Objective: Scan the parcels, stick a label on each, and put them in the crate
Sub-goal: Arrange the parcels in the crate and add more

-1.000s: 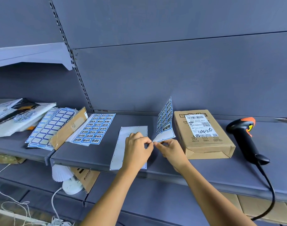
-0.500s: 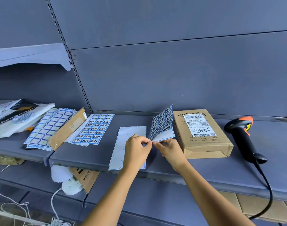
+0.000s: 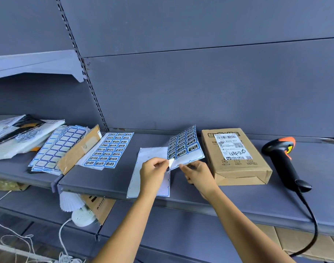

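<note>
At the middle of the grey shelf [image 3: 109,179], near its front edge, the left hand [image 3: 152,173] pinches a half-peeled label [image 3: 170,162] between thumb and forefinger. The label's white back curls away from the sticker sheet [image 3: 185,147]. The right hand [image 3: 197,174] grips that sheet's lower edge with curled fingers, holding it tilted up off the shelf. Under the left hand lies a spent backing sheet [image 3: 142,156], its near end reaching the shelf's front edge. The cardboard parcel [image 3: 236,158] lies flat just beside the right hand, shipping slip up, set back from the front edge. Bare shelf separates it from the barcode scanner [image 3: 283,162] at the right, whose cable [image 3: 312,224] drops over the edge. To the left a full label sheet [image 3: 111,151] lies apart from the hands — open shelf between.
</note>
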The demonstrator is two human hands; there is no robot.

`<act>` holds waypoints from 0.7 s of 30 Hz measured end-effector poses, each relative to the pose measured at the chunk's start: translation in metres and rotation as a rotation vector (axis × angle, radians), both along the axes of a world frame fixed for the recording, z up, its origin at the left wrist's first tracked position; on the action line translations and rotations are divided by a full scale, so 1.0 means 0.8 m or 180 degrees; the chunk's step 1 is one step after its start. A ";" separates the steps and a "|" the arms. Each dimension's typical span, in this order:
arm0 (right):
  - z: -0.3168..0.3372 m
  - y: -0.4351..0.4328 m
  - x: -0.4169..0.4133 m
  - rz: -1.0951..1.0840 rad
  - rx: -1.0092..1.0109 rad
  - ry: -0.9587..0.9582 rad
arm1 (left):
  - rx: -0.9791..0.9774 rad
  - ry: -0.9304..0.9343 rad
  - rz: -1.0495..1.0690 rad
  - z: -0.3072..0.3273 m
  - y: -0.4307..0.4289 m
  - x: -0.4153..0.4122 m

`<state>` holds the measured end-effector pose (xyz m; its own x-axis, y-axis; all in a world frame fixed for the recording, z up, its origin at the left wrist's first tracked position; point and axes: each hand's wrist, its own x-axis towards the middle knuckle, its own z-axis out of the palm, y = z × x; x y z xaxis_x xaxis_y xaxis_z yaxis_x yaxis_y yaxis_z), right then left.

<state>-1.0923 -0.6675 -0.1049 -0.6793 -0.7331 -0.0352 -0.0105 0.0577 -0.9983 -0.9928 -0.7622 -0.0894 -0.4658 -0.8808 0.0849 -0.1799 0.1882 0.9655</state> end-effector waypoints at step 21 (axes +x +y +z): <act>0.014 -0.011 -0.003 -0.0164 0.0761 -0.0157 | -0.0039 0.0221 0.0380 -0.004 -0.021 0.013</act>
